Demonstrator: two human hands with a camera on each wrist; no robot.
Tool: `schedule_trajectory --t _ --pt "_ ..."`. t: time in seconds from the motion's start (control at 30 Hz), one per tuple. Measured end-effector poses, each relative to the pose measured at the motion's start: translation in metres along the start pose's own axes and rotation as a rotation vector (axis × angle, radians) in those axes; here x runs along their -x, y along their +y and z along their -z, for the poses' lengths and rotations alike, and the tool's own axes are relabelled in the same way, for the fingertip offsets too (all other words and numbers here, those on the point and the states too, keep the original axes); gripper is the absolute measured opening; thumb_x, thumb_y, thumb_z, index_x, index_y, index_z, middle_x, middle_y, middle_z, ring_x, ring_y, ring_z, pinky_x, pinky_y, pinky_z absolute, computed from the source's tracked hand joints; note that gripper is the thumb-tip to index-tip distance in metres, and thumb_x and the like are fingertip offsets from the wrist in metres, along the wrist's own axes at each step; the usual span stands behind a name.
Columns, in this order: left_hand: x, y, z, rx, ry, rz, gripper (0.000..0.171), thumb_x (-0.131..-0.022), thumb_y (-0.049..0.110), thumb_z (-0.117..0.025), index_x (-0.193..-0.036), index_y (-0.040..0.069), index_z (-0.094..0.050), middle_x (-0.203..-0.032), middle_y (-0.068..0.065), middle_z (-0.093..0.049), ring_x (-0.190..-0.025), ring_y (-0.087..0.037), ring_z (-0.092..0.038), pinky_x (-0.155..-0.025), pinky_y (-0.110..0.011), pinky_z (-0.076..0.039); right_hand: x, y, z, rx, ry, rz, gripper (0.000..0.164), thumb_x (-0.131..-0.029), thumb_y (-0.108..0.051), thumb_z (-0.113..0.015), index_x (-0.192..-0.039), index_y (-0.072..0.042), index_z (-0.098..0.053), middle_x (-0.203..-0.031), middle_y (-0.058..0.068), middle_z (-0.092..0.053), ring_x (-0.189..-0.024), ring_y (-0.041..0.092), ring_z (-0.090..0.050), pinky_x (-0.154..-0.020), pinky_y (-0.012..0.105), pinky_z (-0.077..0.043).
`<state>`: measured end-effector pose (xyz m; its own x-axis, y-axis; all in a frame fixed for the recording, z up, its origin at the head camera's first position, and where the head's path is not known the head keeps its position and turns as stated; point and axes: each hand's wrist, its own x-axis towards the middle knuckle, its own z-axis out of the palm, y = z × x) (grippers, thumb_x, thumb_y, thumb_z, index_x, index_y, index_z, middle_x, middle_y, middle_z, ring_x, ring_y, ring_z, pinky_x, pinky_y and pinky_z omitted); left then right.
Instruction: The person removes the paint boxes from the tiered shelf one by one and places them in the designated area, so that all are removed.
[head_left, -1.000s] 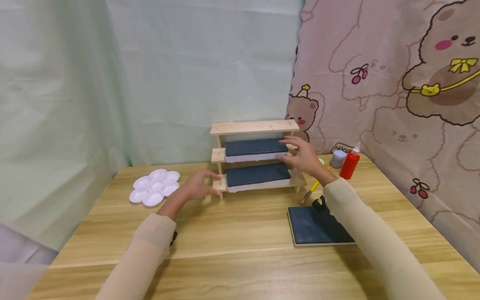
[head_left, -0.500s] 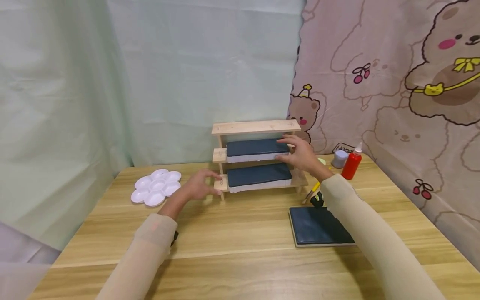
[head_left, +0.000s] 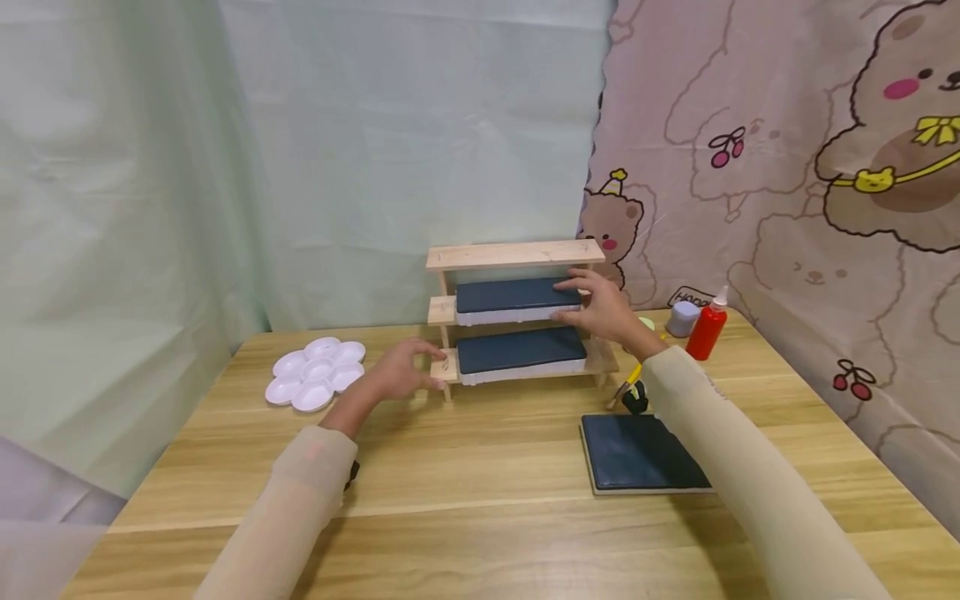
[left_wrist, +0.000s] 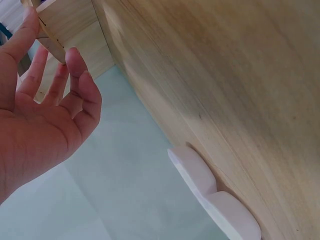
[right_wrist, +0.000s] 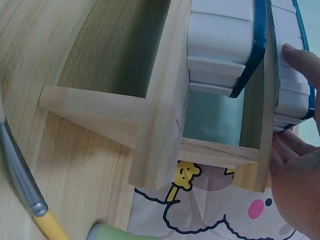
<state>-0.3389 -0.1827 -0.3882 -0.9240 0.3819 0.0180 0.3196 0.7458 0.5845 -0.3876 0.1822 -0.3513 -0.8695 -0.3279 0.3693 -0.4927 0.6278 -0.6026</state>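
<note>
A stepped wooden display stand (head_left: 517,253) bears two long white boxes with dark blue lids. One, the upper box (head_left: 510,296), sits on the middle step; the lower box (head_left: 517,350) lies on the bottom step, slightly askew. My right hand (head_left: 603,312) holds the upper box at its right end. In the right wrist view the thumb (right_wrist: 300,57) lies on its white front, with other fingers around the end. My left hand (head_left: 401,372) pinches the left end of the bottom step (left_wrist: 52,47), thumb and fingers on either side of it.
A white flower-shaped palette (head_left: 315,372) lies at the left. On the right are a dark blue-covered flat case (head_left: 637,454), a yellow-handled paintbrush (head_left: 626,385), a red bottle (head_left: 707,332) and a pale purple pot (head_left: 682,318). Curtains hang behind the table.
The head view has shifted slightly, moving everything a little to the right in it. Hands, boxes and stand keep nearly the same positions relative to one another.
</note>
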Motion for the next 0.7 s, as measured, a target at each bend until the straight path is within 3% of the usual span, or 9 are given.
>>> schedule_trajectory --t 0.37,0.7 --pt "-0.0006 0.0004 -0.001 0.001 0.004 -0.006 0.048 -0.081 0.019 -0.083 -0.125 0.005 -0.067 -0.141 -0.022 -0.051 -0.135 -0.043 -0.041 -0.111 -0.055 -0.033 -0.0047 0.0019 -0.0016 -0.031 0.002 -0.006 0.057 -0.076 -0.026 -0.088 -0.127 -0.009 -0.067 -0.152 0.017 -0.04 -0.135 0.035 -0.043 -0.102 0.051 -0.046" --pt "0.0017 0.0011 -0.0003 0.006 0.005 -0.009 0.048 -0.081 0.019 -0.083 -0.124 0.004 -0.067 -0.14 -0.022 -0.052 -0.135 -0.043 -0.041 -0.111 -0.056 -0.033 -0.0061 0.0025 -0.0018 -0.022 -0.02 -0.003 0.06 -0.076 -0.026 -0.088 -0.129 -0.01 -0.066 -0.148 0.014 -0.045 -0.131 0.032 -0.044 -0.098 0.05 -0.046"
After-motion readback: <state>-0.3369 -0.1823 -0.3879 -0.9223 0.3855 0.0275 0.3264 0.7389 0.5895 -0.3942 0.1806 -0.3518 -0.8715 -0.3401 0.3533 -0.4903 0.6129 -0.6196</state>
